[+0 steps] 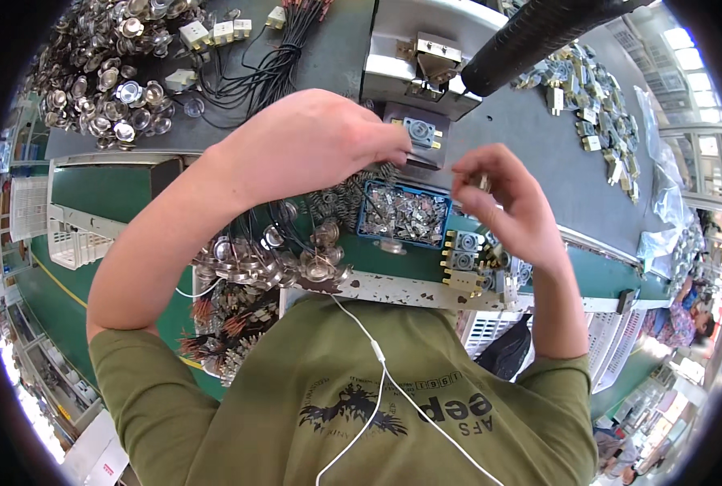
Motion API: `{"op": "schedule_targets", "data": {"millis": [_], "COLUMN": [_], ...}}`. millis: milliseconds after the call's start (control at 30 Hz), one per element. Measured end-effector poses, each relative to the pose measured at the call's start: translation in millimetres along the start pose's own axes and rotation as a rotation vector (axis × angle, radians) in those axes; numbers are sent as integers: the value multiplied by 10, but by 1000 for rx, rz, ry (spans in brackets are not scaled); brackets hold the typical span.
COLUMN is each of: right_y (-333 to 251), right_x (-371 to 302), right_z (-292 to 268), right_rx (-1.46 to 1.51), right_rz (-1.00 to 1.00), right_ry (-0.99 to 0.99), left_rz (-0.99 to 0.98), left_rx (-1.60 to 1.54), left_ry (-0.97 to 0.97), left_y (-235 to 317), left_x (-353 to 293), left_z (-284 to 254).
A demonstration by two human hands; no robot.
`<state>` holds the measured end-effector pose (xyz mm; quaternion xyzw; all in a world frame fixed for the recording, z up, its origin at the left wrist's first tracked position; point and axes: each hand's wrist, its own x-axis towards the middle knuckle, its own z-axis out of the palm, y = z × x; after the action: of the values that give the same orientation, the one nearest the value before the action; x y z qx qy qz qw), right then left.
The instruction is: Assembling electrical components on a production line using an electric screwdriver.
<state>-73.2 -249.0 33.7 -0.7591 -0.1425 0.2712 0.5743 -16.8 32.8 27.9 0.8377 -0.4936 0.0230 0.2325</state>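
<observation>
My left hand [340, 134] reaches over the bench with its fingers closed in a pinch; what it grips, if anything, is too small to make out. Just beyond its fingertips, a grey square switch-like part [418, 130] with a round centre and brass terminals sits on the metal fixture [435, 166]. On the right, thumb and fingers of my right hand [513, 198] are curled around a small brass-coloured metal piece [481, 181], partly hidden. Between and below the hands is a blue tray [362, 220] of small metal pieces. Coil springs [336, 202] are heaped beside it, under my left wrist.
A metal press head [438, 58] and thick black tube [531, 40] overhang the fixture. Round metal caps [106, 89] and black wires [276, 69] lie far left; assembled parts [608, 130] pile far right. More grey parts [463, 261] and metal caps [243, 263] line the near edge.
</observation>
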Motion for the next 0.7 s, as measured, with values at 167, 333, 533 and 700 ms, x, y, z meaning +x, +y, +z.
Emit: {"op": "schedule_targets", "data": {"millis": [167,333,533,700], "right_y": [71,152,226,209], "right_x": [-90,17,149,215], "right_z": [127,129,139,154], "right_rx": [-406,64,477,726], "right_rz": [-431,-110,-50,-37], "right_ry": [348,227,6,-94], "left_rz": [9,-2,-109,-121], "left_rx": [-15,4,-83,-68], "left_ry": [167,48,-27,-34], "left_y": [181,164,111,79], "left_x": [97,61,4,-5], "left_z": [-21,-65,-296,-352]}}
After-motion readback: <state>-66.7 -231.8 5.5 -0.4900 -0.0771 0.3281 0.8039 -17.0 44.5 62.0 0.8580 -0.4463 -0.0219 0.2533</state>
